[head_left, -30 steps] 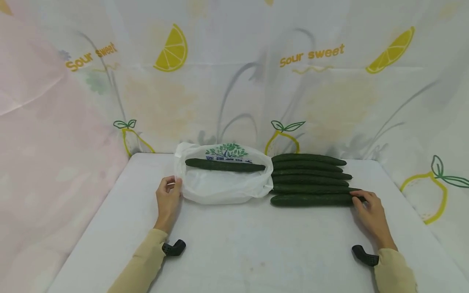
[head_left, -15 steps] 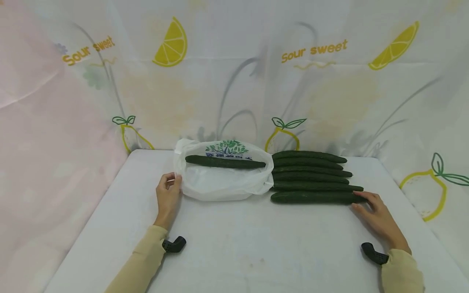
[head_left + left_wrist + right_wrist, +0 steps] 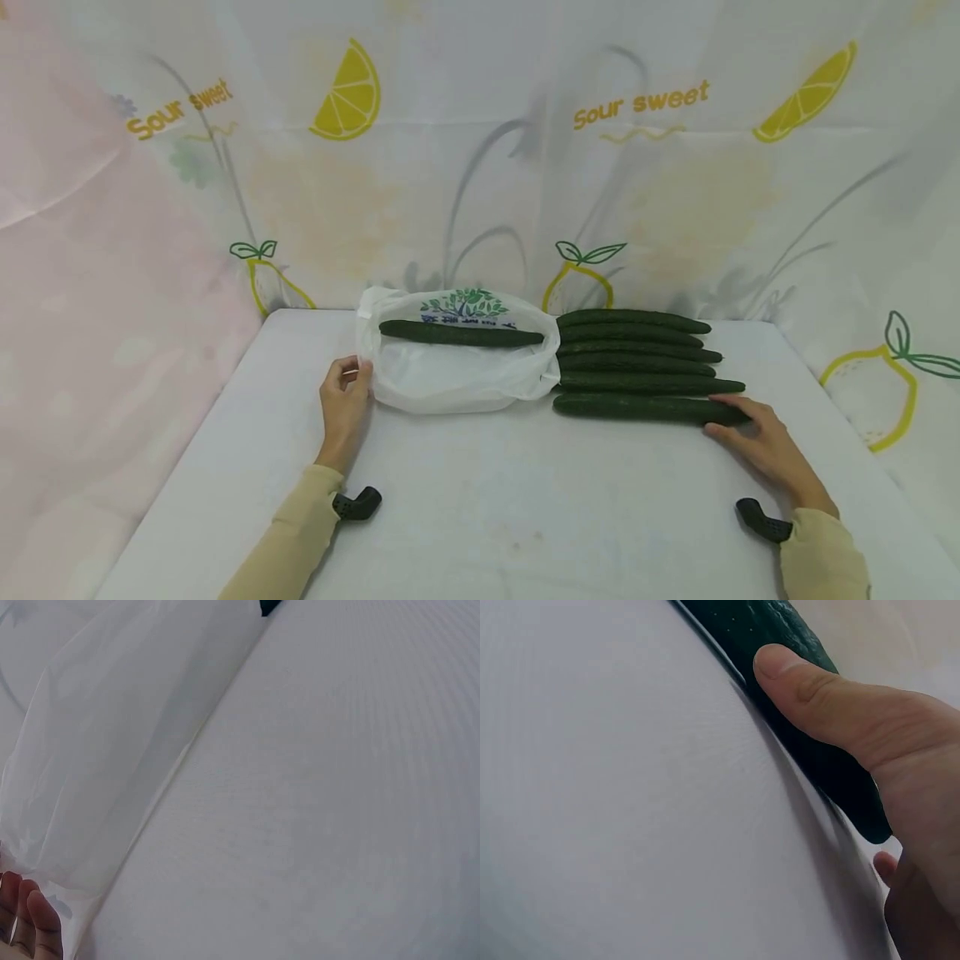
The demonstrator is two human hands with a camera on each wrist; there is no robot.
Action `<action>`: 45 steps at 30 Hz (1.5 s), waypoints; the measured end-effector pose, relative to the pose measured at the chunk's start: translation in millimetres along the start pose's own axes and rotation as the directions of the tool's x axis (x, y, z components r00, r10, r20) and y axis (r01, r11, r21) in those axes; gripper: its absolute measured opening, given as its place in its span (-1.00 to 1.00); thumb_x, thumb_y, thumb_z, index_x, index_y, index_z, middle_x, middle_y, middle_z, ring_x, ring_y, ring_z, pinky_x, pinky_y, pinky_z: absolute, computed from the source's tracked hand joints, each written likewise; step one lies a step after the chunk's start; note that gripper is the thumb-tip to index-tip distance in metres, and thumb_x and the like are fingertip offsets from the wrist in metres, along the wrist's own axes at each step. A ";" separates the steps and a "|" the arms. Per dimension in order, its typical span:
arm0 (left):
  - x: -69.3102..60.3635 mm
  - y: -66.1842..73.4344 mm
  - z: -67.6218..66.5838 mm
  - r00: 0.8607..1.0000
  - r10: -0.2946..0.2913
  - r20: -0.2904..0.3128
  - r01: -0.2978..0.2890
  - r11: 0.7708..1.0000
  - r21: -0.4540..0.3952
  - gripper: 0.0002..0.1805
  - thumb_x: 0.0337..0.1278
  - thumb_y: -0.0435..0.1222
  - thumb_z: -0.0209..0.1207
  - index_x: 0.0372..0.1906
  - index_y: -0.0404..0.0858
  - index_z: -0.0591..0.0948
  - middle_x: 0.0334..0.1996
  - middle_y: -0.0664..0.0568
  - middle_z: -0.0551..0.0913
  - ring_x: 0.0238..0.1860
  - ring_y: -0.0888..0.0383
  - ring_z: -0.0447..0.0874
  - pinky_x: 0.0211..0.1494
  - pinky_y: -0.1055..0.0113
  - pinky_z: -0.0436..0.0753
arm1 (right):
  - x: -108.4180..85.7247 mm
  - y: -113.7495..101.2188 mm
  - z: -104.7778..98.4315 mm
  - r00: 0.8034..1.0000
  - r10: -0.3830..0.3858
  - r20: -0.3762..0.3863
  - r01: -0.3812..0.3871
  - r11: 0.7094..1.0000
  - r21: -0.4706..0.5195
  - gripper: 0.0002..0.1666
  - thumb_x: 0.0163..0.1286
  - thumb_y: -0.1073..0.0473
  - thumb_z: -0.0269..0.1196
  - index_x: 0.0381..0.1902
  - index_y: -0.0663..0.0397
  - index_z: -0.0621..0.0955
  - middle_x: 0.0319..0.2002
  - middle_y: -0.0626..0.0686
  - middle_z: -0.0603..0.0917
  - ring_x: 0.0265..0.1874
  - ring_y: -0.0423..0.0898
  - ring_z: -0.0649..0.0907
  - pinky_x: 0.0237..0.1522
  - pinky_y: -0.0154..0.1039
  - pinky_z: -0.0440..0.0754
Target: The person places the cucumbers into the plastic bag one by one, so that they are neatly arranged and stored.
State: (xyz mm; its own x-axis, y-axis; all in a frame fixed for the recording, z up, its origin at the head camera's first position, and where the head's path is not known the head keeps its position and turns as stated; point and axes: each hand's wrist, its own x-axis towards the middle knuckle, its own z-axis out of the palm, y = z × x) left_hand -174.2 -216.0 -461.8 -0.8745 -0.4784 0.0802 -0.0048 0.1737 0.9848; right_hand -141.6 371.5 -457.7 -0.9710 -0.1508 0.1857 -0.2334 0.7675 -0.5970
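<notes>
Left hand [image 3: 344, 412] pinches the left edge of a thin white plastic bag with a green tree print [image 3: 442, 402]; bag lies mouth open on the white-covered table [image 3: 525, 508]. One long dark-green cucumber [image 3: 461, 334] lies inside, along the far side. Right hand [image 3: 774, 450] grips the right end of the nearest long dark-green cucumber [image 3: 637, 407], thumb on the near side, to the right of the bag. Five similar dark-green cucumbers [image 3: 637, 363] lie side by side just behind it, left ends at the bag's right edge.
</notes>
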 end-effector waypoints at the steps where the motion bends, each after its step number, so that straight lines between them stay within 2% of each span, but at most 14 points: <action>1: -0.2 -0.2 -0.3 1.000 -0.003 0.002 0.003 1.000 0.004 -0.66 0.27 -0.13 0.11 0.01 -0.26 0.50 -0.18 0.06 0.47 -0.22 0.28 0.44 -0.35 0.62 0.50 | -0.1 -0.3 0.9 1.000 -0.011 -0.014 0.011 1.000 -0.015 -0.39 0.24 0.06 0.30 0.24 0.02 0.44 0.19 0.31 0.43 0.19 0.20 0.30 0.12 0.26 0.15; 5: -1.5 1.0 -1.2 1.000 -0.017 0.013 0.017 1.000 0.016 -0.64 0.26 -0.11 0.11 0.03 -0.25 0.50 -0.17 0.05 0.47 -0.23 0.28 0.44 -0.35 0.62 0.49 | -1.2 -0.5 6.3 0.988 -0.114 -0.100 0.107 0.992 -0.073 -0.42 0.14 0.13 0.39 0.16 -0.09 0.55 0.07 0.06 0.59 0.09 -0.42 0.33 0.14 -0.20 0.19; 7: -2.1 2.3 -1.7 1.000 -0.019 0.021 0.019 1.000 0.012 -0.64 0.26 -0.12 0.12 0.04 -0.25 0.50 -0.15 0.04 0.47 -0.22 0.27 0.44 -0.35 0.61 0.50 | -2.8 -0.8 8.2 0.985 -0.131 -0.112 0.121 0.989 -0.086 -0.44 0.14 0.13 0.39 0.14 -0.12 0.56 0.05 -0.05 0.59 0.04 -0.57 0.27 0.08 -0.29 0.19; 12: -2.7 5.9 -2.3 0.999 -0.005 0.036 0.005 1.000 0.017 -0.64 0.27 -0.13 0.11 0.05 -0.25 0.49 -0.13 0.01 0.48 -0.20 0.25 0.43 -0.35 0.60 0.50 | -6.4 -0.9 9.6 0.994 -0.082 -0.077 0.077 0.995 -0.070 -0.42 0.23 0.07 0.32 0.22 -0.17 0.49 0.13 -0.35 0.45 0.04 -0.62 0.20 0.05 -0.31 0.20; 14: -2.7 6.7 -2.4 0.999 0.004 0.032 -0.005 1.000 0.024 -0.64 0.27 -0.12 0.11 0.04 -0.26 0.50 -0.13 0.00 0.48 -0.20 0.24 0.44 -0.35 0.61 0.50 | -6.0 -0.1 9.8 0.993 -0.088 -0.075 0.084 0.995 -0.053 -0.42 0.23 0.10 0.32 0.23 -0.17 0.49 0.12 -0.50 0.39 0.04 -0.66 0.16 0.04 -0.44 0.16; 17: -2.6 6.8 -2.5 0.999 0.023 0.023 -0.024 0.999 0.030 -0.63 0.26 -0.11 0.11 0.02 -0.27 0.50 -0.14 -0.02 0.49 -0.20 0.23 0.44 -0.35 0.60 0.49 | -4.3 1.2 10.5 0.987 -0.135 -0.086 0.133 0.991 -0.028 -0.43 0.20 0.17 0.34 0.19 -0.13 0.52 0.11 -0.47 0.45 0.02 -0.66 0.19 -0.01 -0.61 0.10; 19: -2.7 6.3 -2.6 0.999 0.034 0.019 -0.034 0.999 0.039 -0.63 0.26 -0.09 0.11 0.01 -0.27 0.50 -0.13 -0.02 0.49 -0.19 0.24 0.43 -0.33 0.61 0.48 | -3.5 1.6 10.6 0.984 -0.152 -0.091 0.151 0.988 -0.015 -0.46 0.18 0.21 0.34 0.16 -0.12 0.55 0.09 -0.35 0.53 0.01 -0.65 0.22 -0.03 -0.67 0.08; 21: -2.9 5.6 -2.5 0.999 0.044 0.014 -0.044 0.998 0.041 -0.63 0.27 -0.10 0.11 0.01 -0.27 0.51 -0.13 -0.02 0.50 -0.18 0.23 0.43 -0.32 0.61 0.47 | -3.7 1.5 9.8 0.986 -0.144 -0.082 0.144 0.990 -0.014 -0.46 0.20 0.20 0.33 0.17 -0.15 0.55 0.09 -0.24 0.57 0.01 -0.65 0.23 -0.04 -0.68 0.08; 26: -3.3 3.7 -1.3 0.999 0.045 0.005 -0.045 0.998 0.034 -0.65 0.26 -0.11 0.12 -0.01 -0.27 0.51 -0.14 0.00 0.50 -0.18 0.23 0.43 -0.33 0.61 0.46 | -6.1 -2.0 4.2 0.997 -0.062 -0.041 0.061 0.998 -0.010 -0.48 0.27 0.10 0.28 0.20 -0.24 0.51 0.12 -0.28 0.53 0.00 -0.67 0.21 -0.09 -0.64 0.11; 33: -2.3 2.0 1.3 0.999 0.035 0.018 -0.036 0.999 0.040 -0.63 0.26 -0.09 0.12 0.00 -0.26 0.50 -0.11 -0.03 0.50 -0.13 0.19 0.42 -0.28 0.61 0.45 | -9.1 -7.1 -3.5 0.999 0.016 -0.044 -0.016 1.000 0.008 -0.51 0.31 0.06 0.25 0.20 -0.18 0.50 -0.01 -0.69 0.31 -0.04 -0.67 0.20 -0.12 -0.52 0.16; 38: -2.5 1.1 0.9 0.999 0.031 0.023 -0.031 0.999 0.037 -0.64 0.27 -0.10 0.11 0.01 -0.25 0.50 -0.11 -0.02 0.49 -0.15 0.19 0.43 -0.31 0.61 0.47 | -11.8 -6.9 -7.3 0.997 0.073 -0.036 -0.072 0.996 0.049 -0.47 0.34 0.02 0.22 0.26 -0.18 0.45 0.00 -0.72 0.24 -0.03 -0.71 0.18 -0.10 -0.63 0.12; 41: -2.5 0.8 0.0 0.999 0.039 0.021 -0.040 0.998 0.041 -0.65 0.27 -0.11 0.11 0.01 -0.26 0.50 -0.11 -0.02 0.50 -0.15 0.20 0.43 -0.31 0.62 0.46 | -11.6 -8.4 -9.5 0.993 0.112 -0.019 -0.111 0.991 0.073 -0.45 0.36 -0.02 0.19 0.30 -0.19 0.41 0.01 -0.71 0.20 -0.02 -0.75 0.13 0.15 -0.44 0.16; 43: -2.4 0.7 -0.7 0.999 0.045 0.019 -0.046 0.998 0.044 -0.65 0.27 -0.11 0.11 0.01 -0.26 0.50 -0.10 -0.04 0.50 -0.15 0.19 0.44 -0.31 0.62 0.46 | -11.0 -10.6 -11.2 0.991 0.136 -0.010 -0.134 0.987 0.084 -0.43 0.37 -0.04 0.16 0.32 -0.21 0.39 0.04 -0.70 0.17 0.00 -0.76 0.10 0.24 -0.23 0.16; 45: -2.1 0.8 -1.3 0.999 0.043 0.021 -0.044 0.998 0.048 -0.65 0.28 -0.11 0.10 0.01 -0.27 0.50 -0.09 -0.04 0.50 -0.14 0.18 0.43 -0.30 0.62 0.46 | -10.5 -13.0 -12.7 0.989 0.150 -0.012 -0.148 0.983 0.105 -0.43 0.38 -0.04 0.15 0.33 -0.22 0.37 0.07 -0.67 0.18 0.01 -0.76 0.10 0.28 -0.19 0.13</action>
State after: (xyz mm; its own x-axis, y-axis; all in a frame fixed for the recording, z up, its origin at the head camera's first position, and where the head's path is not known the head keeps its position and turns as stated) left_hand -171.7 -215.9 -460.9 -0.8838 -0.4523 0.1193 0.0103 0.2361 0.9717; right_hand -127.7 371.0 -441.9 -0.9943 -0.0264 0.1034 -0.0914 0.7114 -0.6969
